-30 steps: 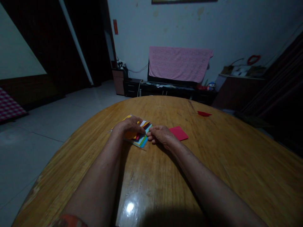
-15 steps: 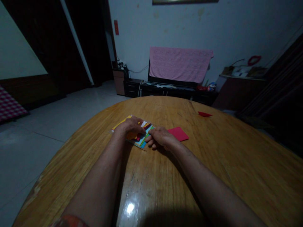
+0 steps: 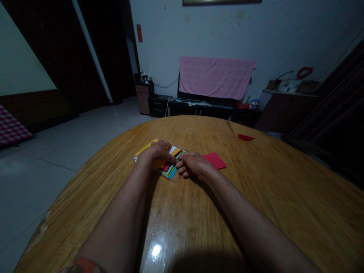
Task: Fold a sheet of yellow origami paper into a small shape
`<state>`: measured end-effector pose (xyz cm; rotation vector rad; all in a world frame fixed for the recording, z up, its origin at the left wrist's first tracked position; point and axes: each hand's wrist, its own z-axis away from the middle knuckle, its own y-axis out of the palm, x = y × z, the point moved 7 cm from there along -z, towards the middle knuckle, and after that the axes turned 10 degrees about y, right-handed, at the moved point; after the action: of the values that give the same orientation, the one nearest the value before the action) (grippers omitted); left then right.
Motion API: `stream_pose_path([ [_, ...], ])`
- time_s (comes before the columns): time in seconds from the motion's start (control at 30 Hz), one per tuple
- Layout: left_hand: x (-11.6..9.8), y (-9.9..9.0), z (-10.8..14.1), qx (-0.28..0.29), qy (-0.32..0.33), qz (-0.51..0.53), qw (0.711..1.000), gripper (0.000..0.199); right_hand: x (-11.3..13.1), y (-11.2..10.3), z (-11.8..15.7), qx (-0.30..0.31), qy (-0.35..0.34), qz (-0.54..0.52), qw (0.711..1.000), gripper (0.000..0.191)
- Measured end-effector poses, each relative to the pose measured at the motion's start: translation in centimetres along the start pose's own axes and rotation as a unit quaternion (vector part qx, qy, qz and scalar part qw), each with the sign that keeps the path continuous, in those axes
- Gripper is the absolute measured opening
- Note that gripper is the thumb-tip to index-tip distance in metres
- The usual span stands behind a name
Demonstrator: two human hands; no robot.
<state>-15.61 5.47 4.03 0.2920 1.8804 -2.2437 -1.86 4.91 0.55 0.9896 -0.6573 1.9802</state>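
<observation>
A clear plastic packet of coloured paper sheets (image 3: 172, 173) lies on the table, with yellow, red, green and blue edges showing. My left hand (image 3: 159, 151) rests over its middle, fingers spread and the thumb stretched toward the right end. At that right end my right hand (image 3: 193, 165) is closed in a pinch at the sheets' edge, its fingertips close to my left thumb. How many sheets it grips is hidden. Partly behind my right hand, a flat red paper (image 3: 216, 160) lies on the wood.
The round wooden table (image 3: 184, 220) fills the foreground. A folded red paper piece (image 3: 246, 137) sits toward its far right. Beyond stand a low black cabinet (image 3: 160, 106) and a screen draped with a pink cloth (image 3: 216, 77).
My right hand's fingertips have shifted slightly and now meet near my left thumb. The sheets at the packet's right end have moved a little; the packet stays in place.
</observation>
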Motion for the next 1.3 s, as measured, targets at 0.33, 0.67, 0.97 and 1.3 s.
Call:
stream_pose_path([
  [0.33,-0.46,-0.20,0.43,-0.004,0.014,0.018,1.000,0.053,-0.05,0.09,-0.32,-0.007,-0.015,0.036,0.999,0.022],
  [0.67,-0.47,-0.33,0.44,-0.005,0.009,0.013,1.000,0.047,-0.29,-0.34,-0.43,-0.011,-0.013,0.056,0.998,0.025],
  [0.97,-0.27,-0.27,0.45,0.002,-0.006,0.008,1.000,0.051,-0.39,-0.13,-0.39,-0.014,-0.007,0.077,0.997,0.033],
  [1.3,-0.79,-0.02,0.38,0.011,-0.017,-0.032,0.999,0.068,-0.58,-0.17,-0.70,-0.007,0.015,0.037,0.999,0.029],
])
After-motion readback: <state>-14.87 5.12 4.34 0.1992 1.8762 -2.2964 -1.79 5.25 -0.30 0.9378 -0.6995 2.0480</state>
